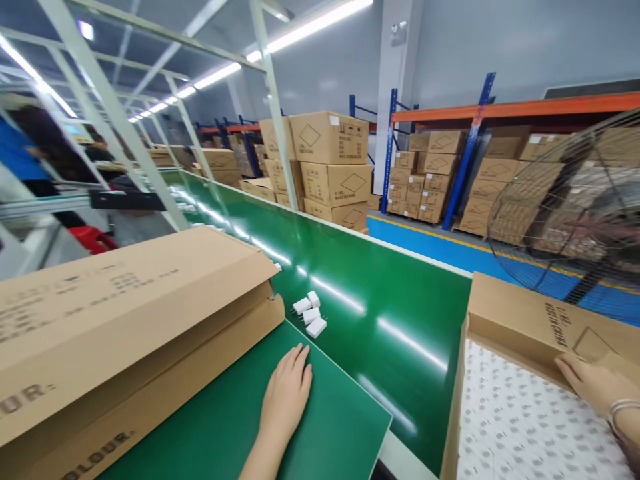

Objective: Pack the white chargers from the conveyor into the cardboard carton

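Green conveyor belt (380, 293) — warehouse w/ stacked cartons (330, 167), racks (470, 140).

Green conveyor belt (380, 293), four white chargers (310, 313), flat carton (120, 320) on green board (300, 433)

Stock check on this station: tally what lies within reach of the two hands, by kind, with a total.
White chargers on the green belt, ahead of the left hand: 4
Open cardboard boxes: 2, the large box at left and the box whose flap the right hand touches
Total: 6
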`<state>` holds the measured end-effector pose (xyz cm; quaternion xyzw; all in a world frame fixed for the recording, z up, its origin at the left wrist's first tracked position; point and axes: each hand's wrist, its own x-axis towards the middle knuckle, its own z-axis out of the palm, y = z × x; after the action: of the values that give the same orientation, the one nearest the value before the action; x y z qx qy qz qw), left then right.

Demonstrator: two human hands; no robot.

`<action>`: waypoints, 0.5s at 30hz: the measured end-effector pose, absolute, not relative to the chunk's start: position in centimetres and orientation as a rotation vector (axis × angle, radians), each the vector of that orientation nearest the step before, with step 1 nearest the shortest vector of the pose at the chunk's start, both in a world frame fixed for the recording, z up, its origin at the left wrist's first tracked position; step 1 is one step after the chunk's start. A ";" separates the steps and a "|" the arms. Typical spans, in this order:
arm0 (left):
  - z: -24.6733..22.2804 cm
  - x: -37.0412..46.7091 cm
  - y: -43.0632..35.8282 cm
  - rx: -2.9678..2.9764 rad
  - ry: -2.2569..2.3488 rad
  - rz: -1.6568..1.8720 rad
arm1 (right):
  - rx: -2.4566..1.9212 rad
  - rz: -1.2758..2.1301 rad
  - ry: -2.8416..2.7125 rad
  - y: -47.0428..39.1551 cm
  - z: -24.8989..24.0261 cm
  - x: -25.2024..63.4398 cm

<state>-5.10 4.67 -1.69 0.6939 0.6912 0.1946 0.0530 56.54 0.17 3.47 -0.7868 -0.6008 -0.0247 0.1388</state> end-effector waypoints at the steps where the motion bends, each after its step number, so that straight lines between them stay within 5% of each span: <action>1: -1.6 -5.0 4.7 2.108 2.108 0.600 | -2.281 -0.014 -1.779 1.8 4.1 54.6; 8: -0.6 -4.7 4.6 2.013 2.086 0.658 | -1.822 0.367 -2.196 11.8 6.8 29.0; 15: 0.4 -4.7 5.0 1.881 2.060 0.742 | -1.809 0.491 -2.228 20.3 2.6 11.1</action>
<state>-4.73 4.97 0.41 0.6464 0.7079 0.2549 0.1270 11.07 20.26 2.56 -0.6171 -0.7603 0.1675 0.1146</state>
